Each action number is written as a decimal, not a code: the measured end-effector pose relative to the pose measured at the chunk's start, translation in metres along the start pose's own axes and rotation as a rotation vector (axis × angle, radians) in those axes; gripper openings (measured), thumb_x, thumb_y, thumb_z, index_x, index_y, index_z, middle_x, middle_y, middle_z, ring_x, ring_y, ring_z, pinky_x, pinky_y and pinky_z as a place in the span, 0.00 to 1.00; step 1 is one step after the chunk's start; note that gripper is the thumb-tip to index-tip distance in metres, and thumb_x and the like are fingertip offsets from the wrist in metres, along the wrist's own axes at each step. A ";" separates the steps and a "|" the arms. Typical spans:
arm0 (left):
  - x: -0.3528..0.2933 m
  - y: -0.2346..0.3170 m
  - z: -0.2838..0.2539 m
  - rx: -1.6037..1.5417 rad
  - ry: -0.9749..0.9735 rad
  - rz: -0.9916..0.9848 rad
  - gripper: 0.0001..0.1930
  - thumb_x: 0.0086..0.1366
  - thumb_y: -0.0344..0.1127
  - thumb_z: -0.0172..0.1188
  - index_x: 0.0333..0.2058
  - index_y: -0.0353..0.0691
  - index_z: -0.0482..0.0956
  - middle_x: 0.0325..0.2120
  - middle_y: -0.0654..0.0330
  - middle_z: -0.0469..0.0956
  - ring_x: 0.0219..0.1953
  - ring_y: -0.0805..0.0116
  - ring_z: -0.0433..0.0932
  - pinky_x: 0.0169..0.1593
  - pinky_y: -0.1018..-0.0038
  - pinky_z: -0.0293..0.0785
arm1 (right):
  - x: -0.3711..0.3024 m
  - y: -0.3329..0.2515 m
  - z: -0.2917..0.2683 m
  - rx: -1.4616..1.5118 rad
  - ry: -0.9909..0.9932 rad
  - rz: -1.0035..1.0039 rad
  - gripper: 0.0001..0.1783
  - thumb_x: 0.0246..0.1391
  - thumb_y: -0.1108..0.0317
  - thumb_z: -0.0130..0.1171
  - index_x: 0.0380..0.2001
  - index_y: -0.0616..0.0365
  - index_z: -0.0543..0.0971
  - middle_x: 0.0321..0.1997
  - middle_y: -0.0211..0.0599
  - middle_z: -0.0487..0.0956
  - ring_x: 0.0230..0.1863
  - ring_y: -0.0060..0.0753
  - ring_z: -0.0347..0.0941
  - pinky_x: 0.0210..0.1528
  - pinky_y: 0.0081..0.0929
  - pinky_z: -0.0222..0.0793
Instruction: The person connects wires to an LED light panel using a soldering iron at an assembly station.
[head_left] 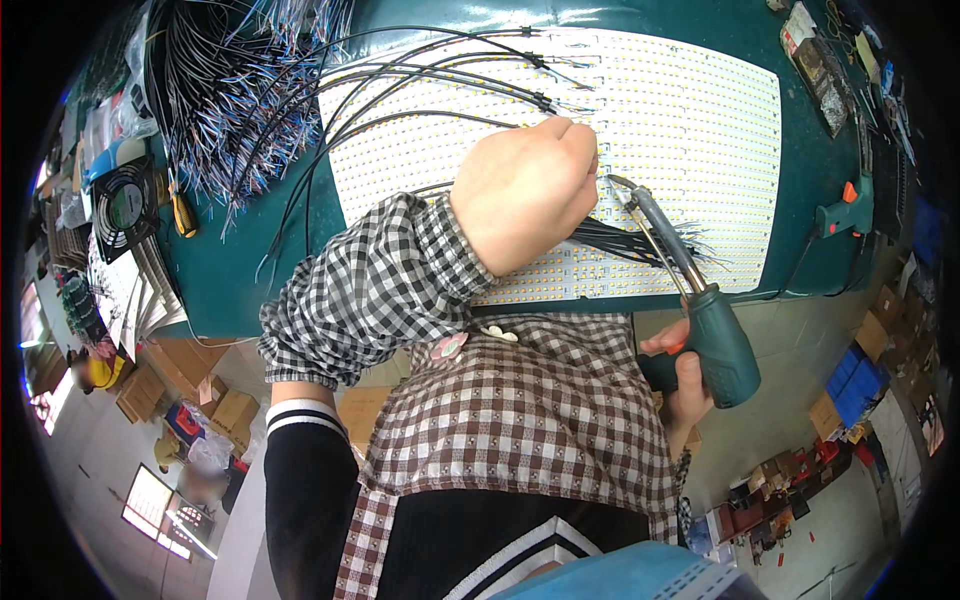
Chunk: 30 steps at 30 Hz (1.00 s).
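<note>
Your left hand (530, 195) clenched, contents hidden; right hand (688, 385) grips green plastic soldering gun (727, 345); upper thin black cables (542, 102) seem attached, lower black-cable bundle (622, 242) apparently loose.

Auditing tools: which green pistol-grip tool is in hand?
The soldering gun in the right hand; the other tool lies far right on the table.

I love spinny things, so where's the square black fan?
The square black fan is on the head view's left, just left of the yellow-handled screwdriver on the dark green tabletop.
</note>
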<state>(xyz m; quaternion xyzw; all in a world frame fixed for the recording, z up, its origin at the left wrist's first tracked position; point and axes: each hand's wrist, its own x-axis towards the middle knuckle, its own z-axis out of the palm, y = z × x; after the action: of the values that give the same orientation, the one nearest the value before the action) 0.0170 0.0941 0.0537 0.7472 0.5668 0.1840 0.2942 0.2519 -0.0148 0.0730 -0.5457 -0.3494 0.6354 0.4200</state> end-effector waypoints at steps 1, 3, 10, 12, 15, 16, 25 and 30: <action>0.000 0.000 0.000 -0.001 0.002 -0.001 0.04 0.52 0.30 0.55 0.26 0.38 0.71 0.23 0.54 0.73 0.25 0.53 0.73 0.27 0.64 0.70 | 0.000 0.001 -0.001 0.006 -0.007 0.003 0.18 0.51 0.62 0.57 0.36 0.70 0.71 0.30 0.43 0.74 0.33 0.34 0.73 0.40 0.31 0.72; 0.000 0.001 0.000 0.000 0.003 -0.007 0.04 0.52 0.30 0.55 0.26 0.38 0.71 0.23 0.54 0.73 0.25 0.53 0.73 0.27 0.64 0.70 | 0.002 -0.002 0.001 -0.005 -0.012 -0.008 0.19 0.51 0.62 0.57 0.36 0.70 0.71 0.31 0.43 0.74 0.33 0.34 0.73 0.39 0.32 0.72; 0.001 0.002 0.000 -0.010 0.028 0.009 0.06 0.50 0.30 0.54 0.22 0.34 0.68 0.21 0.51 0.71 0.24 0.51 0.73 0.28 0.61 0.71 | 0.002 -0.001 0.000 -0.020 -0.030 -0.017 0.18 0.50 0.63 0.58 0.37 0.70 0.72 0.31 0.42 0.74 0.33 0.33 0.73 0.38 0.31 0.73; 0.001 0.001 0.000 -0.006 0.016 -0.004 0.05 0.51 0.30 0.55 0.24 0.36 0.70 0.22 0.52 0.72 0.24 0.52 0.73 0.27 0.63 0.70 | 0.000 0.001 0.001 -0.013 -0.013 -0.020 0.18 0.51 0.64 0.58 0.37 0.70 0.72 0.31 0.42 0.75 0.33 0.33 0.73 0.38 0.31 0.73; 0.001 0.001 0.000 -0.001 0.003 -0.016 0.04 0.51 0.30 0.55 0.26 0.37 0.71 0.23 0.54 0.73 0.24 0.53 0.73 0.27 0.64 0.70 | 0.000 0.001 0.003 -0.008 0.003 -0.026 0.17 0.51 0.64 0.57 0.37 0.69 0.72 0.31 0.42 0.75 0.33 0.33 0.73 0.38 0.31 0.73; 0.001 0.001 0.000 -0.002 0.003 -0.015 0.04 0.51 0.30 0.56 0.26 0.37 0.71 0.23 0.54 0.73 0.24 0.53 0.73 0.27 0.64 0.69 | 0.000 0.000 0.004 -0.011 0.002 -0.030 0.17 0.51 0.65 0.57 0.37 0.69 0.72 0.31 0.42 0.75 0.33 0.33 0.73 0.38 0.31 0.73; 0.002 0.002 -0.001 0.000 0.000 -0.031 0.05 0.51 0.30 0.56 0.26 0.38 0.71 0.22 0.54 0.73 0.24 0.53 0.74 0.27 0.64 0.70 | -0.001 0.003 0.001 -0.141 -0.013 -0.015 0.28 0.51 0.61 0.54 0.47 0.77 0.65 0.30 0.43 0.72 0.30 0.34 0.70 0.34 0.31 0.73; 0.001 0.001 -0.001 0.004 0.005 -0.028 0.05 0.51 0.30 0.56 0.26 0.38 0.71 0.22 0.54 0.73 0.24 0.53 0.74 0.27 0.64 0.70 | 0.001 0.003 0.002 -0.002 0.014 -0.043 0.17 0.51 0.64 0.56 0.36 0.70 0.72 0.30 0.42 0.74 0.32 0.33 0.73 0.38 0.31 0.72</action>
<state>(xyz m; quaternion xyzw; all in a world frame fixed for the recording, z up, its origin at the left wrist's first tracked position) 0.0173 0.0954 0.0552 0.7394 0.5781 0.1805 0.2941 0.2496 -0.0150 0.0706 -0.5431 -0.3588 0.6218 0.4354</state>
